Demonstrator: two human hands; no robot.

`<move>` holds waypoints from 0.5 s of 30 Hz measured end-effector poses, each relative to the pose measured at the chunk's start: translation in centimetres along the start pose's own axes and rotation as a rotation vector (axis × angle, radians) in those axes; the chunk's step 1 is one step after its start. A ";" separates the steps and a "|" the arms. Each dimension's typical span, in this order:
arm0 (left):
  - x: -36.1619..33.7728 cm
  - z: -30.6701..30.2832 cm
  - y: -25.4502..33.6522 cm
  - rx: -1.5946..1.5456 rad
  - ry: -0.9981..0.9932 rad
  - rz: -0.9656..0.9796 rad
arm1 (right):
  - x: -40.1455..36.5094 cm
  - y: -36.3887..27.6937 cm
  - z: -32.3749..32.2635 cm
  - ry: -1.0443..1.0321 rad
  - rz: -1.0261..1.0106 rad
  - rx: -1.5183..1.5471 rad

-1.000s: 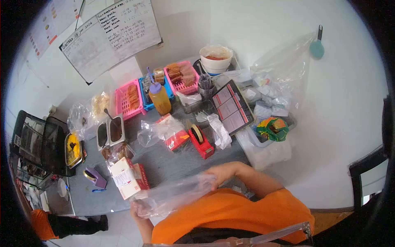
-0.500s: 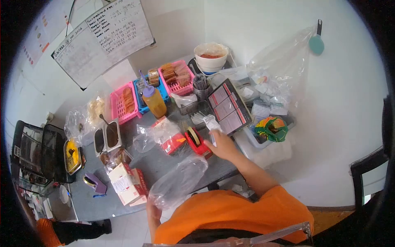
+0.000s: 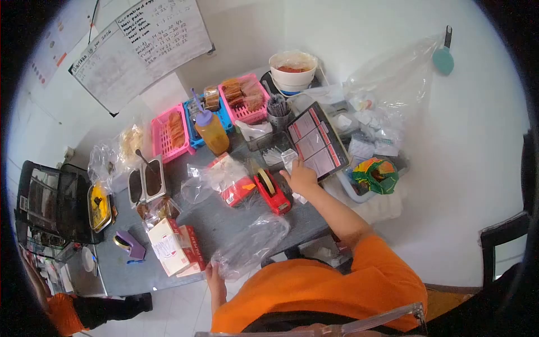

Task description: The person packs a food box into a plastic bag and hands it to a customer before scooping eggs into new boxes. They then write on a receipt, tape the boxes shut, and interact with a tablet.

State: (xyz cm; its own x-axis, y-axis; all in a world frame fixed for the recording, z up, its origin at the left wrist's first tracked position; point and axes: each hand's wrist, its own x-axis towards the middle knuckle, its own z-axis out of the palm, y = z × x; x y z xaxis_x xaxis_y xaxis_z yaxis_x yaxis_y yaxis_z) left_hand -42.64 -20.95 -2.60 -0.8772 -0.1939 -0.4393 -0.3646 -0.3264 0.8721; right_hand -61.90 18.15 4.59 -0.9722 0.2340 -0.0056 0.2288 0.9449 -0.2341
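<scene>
A clear plastic bag (image 3: 250,245) lies over the table's front edge, its lower left corner pinched in my left hand (image 3: 215,282). My right hand (image 3: 301,178) is closed on a small white packet (image 3: 289,159), beside white plastic cutlery (image 3: 273,155) and the tablet's lower left edge. The red tape dispenser (image 3: 273,192) stands just left of my right hand. Left of it lies a red and white box (image 3: 238,190) partly under clear plastic. The tablet (image 3: 318,140) leans with its red and white screen facing me.
White and red boxes (image 3: 170,247) stand at the front left, near a purple tape dispenser (image 3: 129,245). Farther back are a sauce bottle (image 3: 212,133), pink baskets (image 3: 170,135) and a white bucket (image 3: 292,76). A co-worker in orange (image 3: 64,314) is at the lower left.
My right hand has moved slightly up and closed on the white packet. My left hand has risen a little with the bag. The view has shifted slightly.
</scene>
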 end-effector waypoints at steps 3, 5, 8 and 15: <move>-0.2 0.0 -0.2 0.229 0.173 0.043 | -0.6 -0.4 -1.1 -0.003 -0.013 0.008; -0.5 0.0 0.1 0.261 0.231 0.040 | -2.1 -2.0 -3.2 0.179 -0.076 0.099; -3.0 1.1 1.8 0.213 0.339 0.041 | -4.6 -7.9 -6.1 0.047 -0.338 0.295; -3.0 0.9 4.2 -0.565 0.288 -0.033 | -3.8 -26.7 2.2 -0.232 -1.177 0.811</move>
State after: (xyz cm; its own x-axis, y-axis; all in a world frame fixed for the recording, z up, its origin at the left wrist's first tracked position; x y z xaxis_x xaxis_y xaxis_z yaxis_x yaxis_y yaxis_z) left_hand -41.78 -20.91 2.60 -0.7203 -0.3907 -0.5732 -0.1001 -0.7591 0.6432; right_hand -64.41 -8.47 8.71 -0.5772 -0.6886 0.4389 -0.7076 0.1536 -0.6897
